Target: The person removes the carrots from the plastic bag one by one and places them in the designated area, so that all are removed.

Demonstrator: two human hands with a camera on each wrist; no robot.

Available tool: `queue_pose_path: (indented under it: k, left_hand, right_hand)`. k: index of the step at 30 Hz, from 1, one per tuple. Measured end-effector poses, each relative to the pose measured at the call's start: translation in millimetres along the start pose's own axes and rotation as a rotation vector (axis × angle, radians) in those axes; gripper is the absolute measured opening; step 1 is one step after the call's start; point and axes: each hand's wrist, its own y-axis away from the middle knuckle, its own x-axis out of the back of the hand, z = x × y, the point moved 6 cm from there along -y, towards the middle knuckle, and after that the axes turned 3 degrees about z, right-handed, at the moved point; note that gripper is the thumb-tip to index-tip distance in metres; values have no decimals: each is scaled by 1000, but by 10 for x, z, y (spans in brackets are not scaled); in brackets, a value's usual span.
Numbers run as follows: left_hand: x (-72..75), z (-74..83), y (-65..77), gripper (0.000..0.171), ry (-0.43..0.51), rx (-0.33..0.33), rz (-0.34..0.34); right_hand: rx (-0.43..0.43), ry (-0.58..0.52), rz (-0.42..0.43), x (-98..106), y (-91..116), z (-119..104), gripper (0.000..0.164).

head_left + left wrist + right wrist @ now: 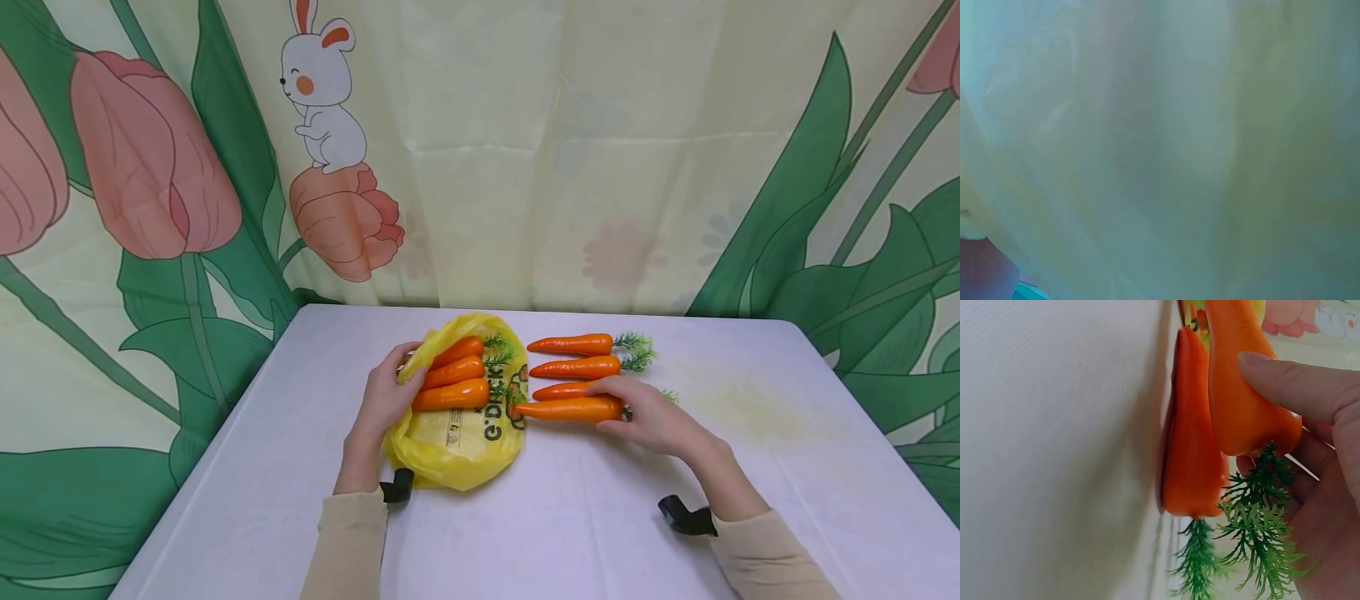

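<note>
My left hand (386, 393) grips the upper left edge of a yellow plastic bag (457, 471) that lies with its mouth spread. Three orange carrots (453, 394) with green tops lie side by side in the bag's left part. In the left wrist view the bag's film (1166, 156) covers nearly everything. My right hand (645, 414) pinches another carrot (1241, 394) near its leafy end, thumb on one side and fingers on the other. That carrot is raised off the table, its tip over the bag's right edge. Close beside it lies a further carrot (1194, 462).
Two more carrots, an upper one (573, 344) and a lower one (577, 367), lie parallel on the white tablecloth (585, 533) right of the bag. Behind the table hangs a curtain (487, 167) printed with tulips and a rabbit.
</note>
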Motion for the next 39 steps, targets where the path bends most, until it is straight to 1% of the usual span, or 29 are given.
queue_pose_path:
  k: [6,11,16,21,32,39]
  left_hand:
    - [3,7,-1,43,-2,5,-4]
    - [5,6,3,43,-3,5,-9]
    - [5,2,11,43,2,13,-10]
    - [4,1,12,43,-4,13,-7]
    - [7,13,19,43,-1,12,-7]
    - [7,3,17,44,3,8,-9]
  right_hand:
    - [13,7,26,44,69,32,41]
    - [8,11,26,55,108,51,42]
    - [-15,7,5,37,133,58,41]
    - [-57,17,-19,3,151,73,39]
    - [-66,40,-6,-61,198,97,36]
    - [-87,42,6,-25,218,104,35]
